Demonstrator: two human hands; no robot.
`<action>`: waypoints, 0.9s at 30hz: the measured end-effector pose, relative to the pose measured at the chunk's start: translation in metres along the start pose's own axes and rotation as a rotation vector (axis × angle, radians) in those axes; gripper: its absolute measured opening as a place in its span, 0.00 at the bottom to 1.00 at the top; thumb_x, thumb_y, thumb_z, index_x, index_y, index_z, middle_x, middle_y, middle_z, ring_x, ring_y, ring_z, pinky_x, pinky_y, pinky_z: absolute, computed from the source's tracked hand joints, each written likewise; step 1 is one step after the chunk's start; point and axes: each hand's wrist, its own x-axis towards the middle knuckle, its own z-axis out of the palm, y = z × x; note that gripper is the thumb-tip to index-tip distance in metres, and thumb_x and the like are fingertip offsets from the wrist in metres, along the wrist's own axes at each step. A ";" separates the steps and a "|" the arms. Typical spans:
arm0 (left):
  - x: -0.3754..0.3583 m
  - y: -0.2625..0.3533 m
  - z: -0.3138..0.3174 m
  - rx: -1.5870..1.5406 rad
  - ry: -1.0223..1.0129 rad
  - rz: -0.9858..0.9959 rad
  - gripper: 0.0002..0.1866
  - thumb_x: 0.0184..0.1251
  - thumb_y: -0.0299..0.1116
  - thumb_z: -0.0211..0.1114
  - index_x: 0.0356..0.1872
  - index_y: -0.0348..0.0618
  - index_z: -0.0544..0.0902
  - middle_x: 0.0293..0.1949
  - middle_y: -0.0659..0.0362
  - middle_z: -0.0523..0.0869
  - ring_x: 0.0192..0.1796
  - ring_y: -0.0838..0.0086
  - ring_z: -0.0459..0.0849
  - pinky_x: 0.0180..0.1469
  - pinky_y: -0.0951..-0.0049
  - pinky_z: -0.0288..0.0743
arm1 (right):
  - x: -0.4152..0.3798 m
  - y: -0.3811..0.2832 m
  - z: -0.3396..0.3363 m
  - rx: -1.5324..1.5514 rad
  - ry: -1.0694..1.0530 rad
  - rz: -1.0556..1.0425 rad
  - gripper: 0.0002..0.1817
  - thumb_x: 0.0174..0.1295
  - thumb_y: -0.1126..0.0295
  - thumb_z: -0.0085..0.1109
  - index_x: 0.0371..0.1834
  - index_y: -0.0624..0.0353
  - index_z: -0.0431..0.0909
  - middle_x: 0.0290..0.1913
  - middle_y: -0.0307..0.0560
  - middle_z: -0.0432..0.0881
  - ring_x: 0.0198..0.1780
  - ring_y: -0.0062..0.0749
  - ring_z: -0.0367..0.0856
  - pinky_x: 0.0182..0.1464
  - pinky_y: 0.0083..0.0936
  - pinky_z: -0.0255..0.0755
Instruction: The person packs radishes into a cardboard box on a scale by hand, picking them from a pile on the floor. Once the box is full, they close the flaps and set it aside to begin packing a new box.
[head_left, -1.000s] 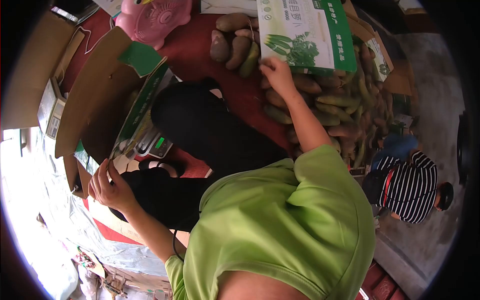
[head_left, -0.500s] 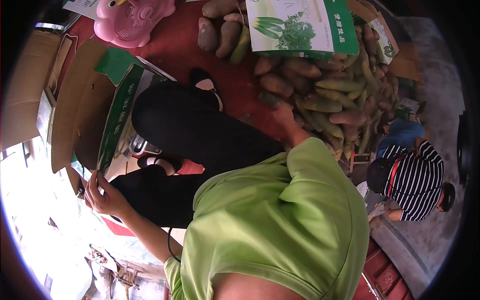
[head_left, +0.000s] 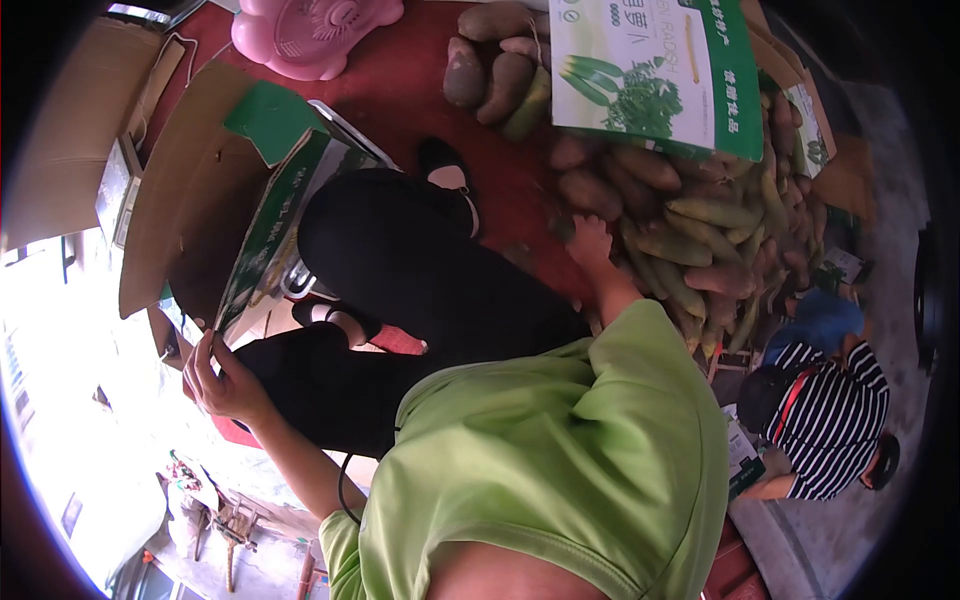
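My left hand (head_left: 228,382) pinches the lower edge of the open green-and-white cardboard box (head_left: 268,232) beside my knees. To the right, my right hand (head_left: 590,243) is at the near left edge of a heap of reddish-brown root vegetables (head_left: 590,192) and long green ones (head_left: 670,243). Its fingers look spread, with nothing clearly held. A small dark patch shows beside its fingertips, too blurred to make out. A printed green-and-white box (head_left: 650,75) lies over the back of the heap.
A pink plastic fan-like object (head_left: 318,30) stands on the red floor (head_left: 400,95) at the top. More root vegetables (head_left: 508,85) lie beside the printed box. Brown cardboard (head_left: 60,130) is at the far left. Another person in a striped top (head_left: 830,425) is at the right.
The whole view has shifted, so most things appear farther right and lower. My right hand's fingers now look more spread, and the dark green vegetable at its fingertips no longer shows clearly.
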 end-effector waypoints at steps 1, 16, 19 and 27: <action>0.000 0.001 0.000 -0.008 0.002 0.002 0.04 0.59 0.28 0.69 0.35 0.47 0.86 0.33 0.66 0.87 0.36 0.73 0.84 0.47 0.70 0.71 | 0.001 -0.003 0.003 -0.001 0.006 -0.012 0.30 0.53 0.68 0.63 0.62 0.46 0.67 0.60 0.46 0.69 0.63 0.42 0.68 0.57 0.43 0.71; 0.011 0.013 -0.012 -0.121 -0.068 -0.072 0.07 0.54 0.27 0.68 0.35 0.47 0.84 0.32 0.63 0.85 0.37 0.71 0.83 0.51 0.70 0.66 | 0.005 -0.022 0.025 -0.232 0.001 -0.258 0.28 0.54 0.71 0.62 0.60 0.49 0.65 0.58 0.46 0.72 0.61 0.44 0.71 0.57 0.45 0.69; 0.012 0.012 -0.013 -0.134 -0.065 -0.072 0.06 0.54 0.27 0.69 0.34 0.47 0.85 0.32 0.63 0.85 0.36 0.72 0.83 0.50 0.70 0.66 | 0.002 -0.034 0.007 -0.138 0.027 -0.271 0.31 0.51 0.71 0.65 0.60 0.49 0.64 0.57 0.48 0.72 0.60 0.46 0.72 0.56 0.46 0.70; 0.014 0.010 -0.017 -0.202 -0.078 -0.085 0.08 0.52 0.26 0.70 0.34 0.45 0.84 0.31 0.63 0.85 0.36 0.71 0.83 0.49 0.69 0.67 | 0.012 -0.091 -0.073 0.694 0.219 -0.480 0.34 0.47 0.75 0.69 0.60 0.53 0.66 0.53 0.52 0.76 0.56 0.47 0.76 0.56 0.40 0.70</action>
